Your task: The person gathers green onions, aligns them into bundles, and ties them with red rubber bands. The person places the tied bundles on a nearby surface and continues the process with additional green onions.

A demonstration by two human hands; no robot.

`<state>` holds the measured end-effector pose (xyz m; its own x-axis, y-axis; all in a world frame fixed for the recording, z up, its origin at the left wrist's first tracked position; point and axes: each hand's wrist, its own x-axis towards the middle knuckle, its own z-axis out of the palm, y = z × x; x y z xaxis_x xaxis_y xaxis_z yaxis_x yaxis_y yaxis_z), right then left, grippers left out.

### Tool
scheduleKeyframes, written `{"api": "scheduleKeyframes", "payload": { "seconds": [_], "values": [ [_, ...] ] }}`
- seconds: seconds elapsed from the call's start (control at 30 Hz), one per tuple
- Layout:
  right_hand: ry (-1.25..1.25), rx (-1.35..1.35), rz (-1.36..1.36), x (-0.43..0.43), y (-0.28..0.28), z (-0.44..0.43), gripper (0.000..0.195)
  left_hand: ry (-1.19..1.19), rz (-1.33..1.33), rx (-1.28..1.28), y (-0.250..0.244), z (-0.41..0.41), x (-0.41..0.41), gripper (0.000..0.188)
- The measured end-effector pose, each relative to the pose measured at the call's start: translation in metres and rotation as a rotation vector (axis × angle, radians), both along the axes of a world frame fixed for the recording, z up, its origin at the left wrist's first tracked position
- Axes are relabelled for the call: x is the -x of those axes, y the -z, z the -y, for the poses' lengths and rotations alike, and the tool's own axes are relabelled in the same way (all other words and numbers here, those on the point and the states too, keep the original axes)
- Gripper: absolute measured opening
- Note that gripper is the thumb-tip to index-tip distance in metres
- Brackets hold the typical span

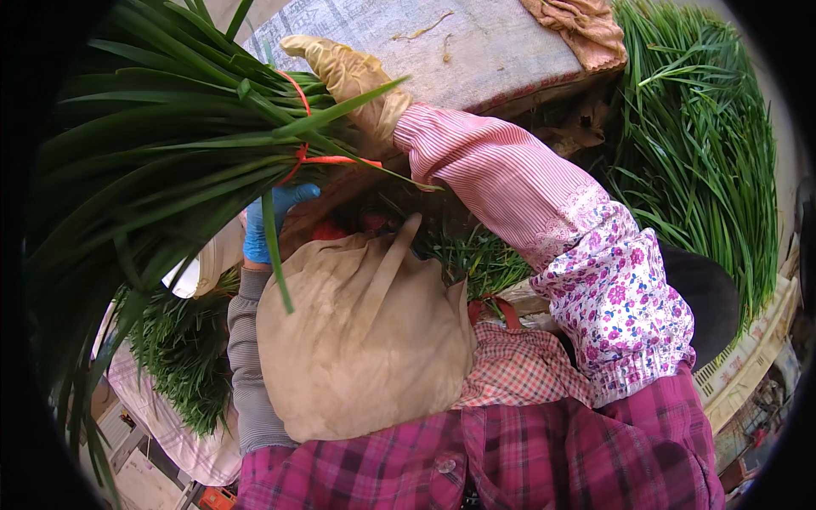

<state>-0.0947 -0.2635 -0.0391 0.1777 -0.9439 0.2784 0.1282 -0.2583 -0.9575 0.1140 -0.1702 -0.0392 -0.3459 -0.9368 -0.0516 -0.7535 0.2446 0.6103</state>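
A large bundle of long flat green leaves, likely garlic chives [191, 127], fills the upper left, its leaf ends pointing left and down. A red tie [302, 153] runs around it near the stem ends. My right hand [357, 83], in a cream rubber glove, grips the bundle at the stem end. Below the bundle is my left hand [271, 213], in a blue glove, touching its underside with the thumb out; leaves hide part of the fingers. A cloth-covered block [408, 51] with faded print lies beyond my right hand, bearing loose plant scraps.
Loose green leaves [695, 166] are piled in a pale plastic crate [752, 357] at the right. A brown cloth [580, 29] lies on the block's corner. More leaves [185, 357] rest on a pale cloth at lower left, near a white container [213, 258]. A tan apron [363, 344] covers my lap.
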Motion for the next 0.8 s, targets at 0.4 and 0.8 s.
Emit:
{"api": "scheduleKeyframes", "payload": {
  "seconds": [0.4,0.8],
  "values": [
    [-0.191,0.122,-0.281,-0.002,0.003,0.031,0.061,-0.459,-1.013,-0.321,-0.017,-0.011,0.074,0.051],
    [-0.522,-0.309,-0.705,0.08,-0.071,0.064,0.063,-0.048,-0.804,-0.963,-0.039,-0.009,0.126,0.064]
  ]
}}
